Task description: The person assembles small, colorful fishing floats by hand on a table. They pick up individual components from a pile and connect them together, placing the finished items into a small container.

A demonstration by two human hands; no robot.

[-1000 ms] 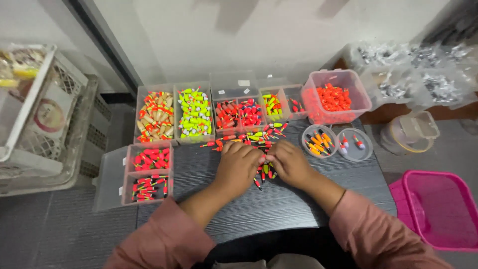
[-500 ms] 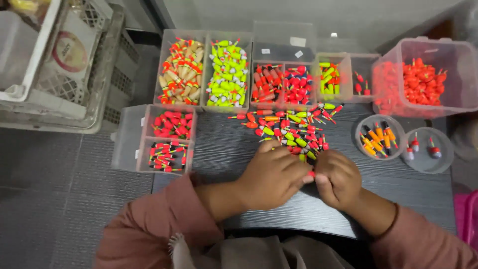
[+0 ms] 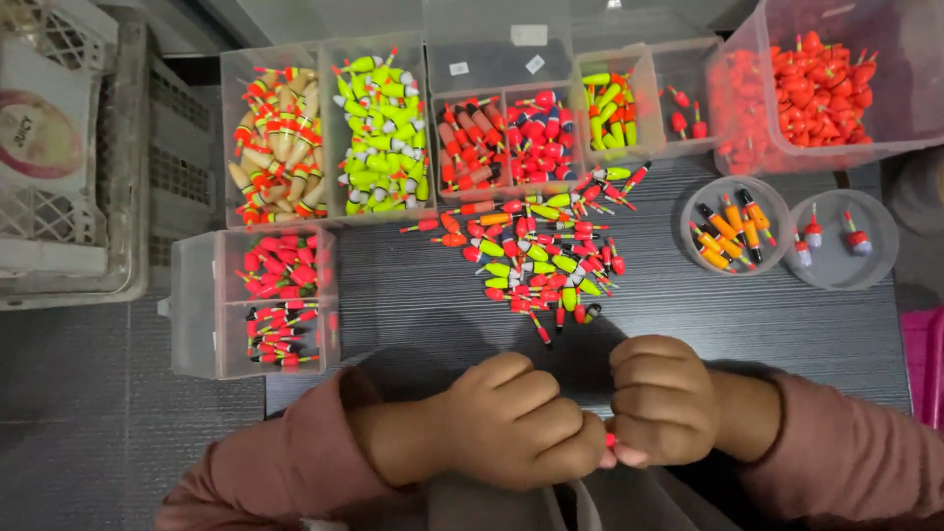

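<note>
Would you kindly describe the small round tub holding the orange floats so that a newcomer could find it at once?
Start at the large clear bin of red floats at the dark table's far right corner. Just below it sit two shallow round tubs side by side. The wanted round tub is the left one, holding several orange floats with black tips, while its neighbour holds only three red-and-white ones.

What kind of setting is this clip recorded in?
Probably a small sorting or packing workstation for fishing floats, perhaps home-based. A dark table holds a loose pile of floats, clear bins sort others by colour, and plastic crates stand alongside. Both hands pinch a small red piece.
</note>
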